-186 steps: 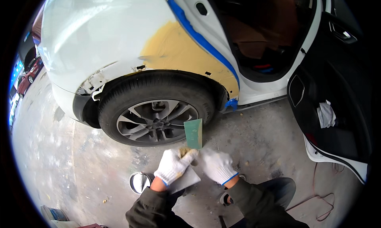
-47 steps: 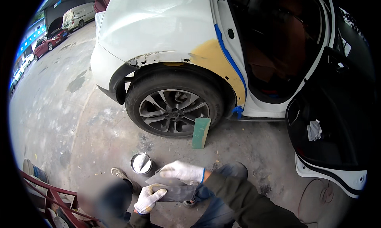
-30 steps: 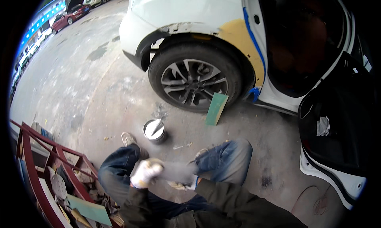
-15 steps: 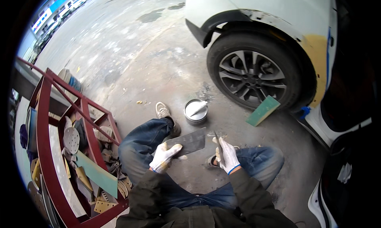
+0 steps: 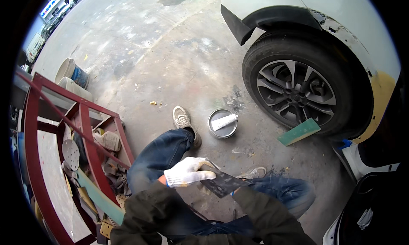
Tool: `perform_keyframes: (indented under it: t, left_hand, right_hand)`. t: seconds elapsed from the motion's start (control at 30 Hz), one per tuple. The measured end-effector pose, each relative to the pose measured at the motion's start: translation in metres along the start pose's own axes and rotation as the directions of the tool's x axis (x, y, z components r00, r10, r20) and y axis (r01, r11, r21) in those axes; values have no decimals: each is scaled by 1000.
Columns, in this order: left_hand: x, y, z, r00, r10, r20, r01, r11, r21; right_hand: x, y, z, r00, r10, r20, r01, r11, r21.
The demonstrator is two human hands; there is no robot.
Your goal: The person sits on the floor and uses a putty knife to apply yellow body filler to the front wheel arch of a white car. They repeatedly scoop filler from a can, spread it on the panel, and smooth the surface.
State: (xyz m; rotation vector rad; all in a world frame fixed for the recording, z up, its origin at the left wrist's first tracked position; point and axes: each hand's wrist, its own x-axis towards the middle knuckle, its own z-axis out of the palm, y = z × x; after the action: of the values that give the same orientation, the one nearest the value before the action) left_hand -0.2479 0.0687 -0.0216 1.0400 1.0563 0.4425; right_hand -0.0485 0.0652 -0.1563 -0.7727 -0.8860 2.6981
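Observation:
My left hand (image 5: 187,172), in a white knit glove, is closed on a dark, flat, rectangular plate (image 5: 223,184) above my lap. Its thumb lies on the upper face. The plate tilts down to the right. Under its right end shows the blue-edged cuff of my right glove (image 5: 234,193); the plate hides that hand's fingers and anything in them. Beyond my hands, a round metal tin (image 5: 222,136) stands on the floor with a white tube (image 5: 224,122) lying across its top.
A car wheel (image 5: 296,91) stands ahead right, below a body panel with a yellowish patch (image 5: 382,93). A green board (image 5: 299,132) leans by the tyre. At left, a dark red metal rack (image 5: 87,121) holds sanding pads and boards. Buckets (image 5: 79,76) stand behind it.
The plate has moved right and tilted. My right hand, which held a thin flat blade, has gone down behind the plate. The view has shifted, so the wheel sits farther right.

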Motion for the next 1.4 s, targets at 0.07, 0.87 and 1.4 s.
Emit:
perform_keyframes:
  t: [0.07,0.87,1.4]
  left_hand:
    - [8,-4,-16,990,108,-95,-104,994,42]
    - [30,58,-41,977,-29,-212,7,994,-106]
    - [32,51,-35,959,24,-282,-6,998,64]
  right_hand:
    - [31,-14,-36,948,-247,-199,155,908,-390]
    - [35,-72,-328,279,-167,-946,-216,949,-231]
    - [94,-97,-164,477,-559,-678,-712,206,-671]
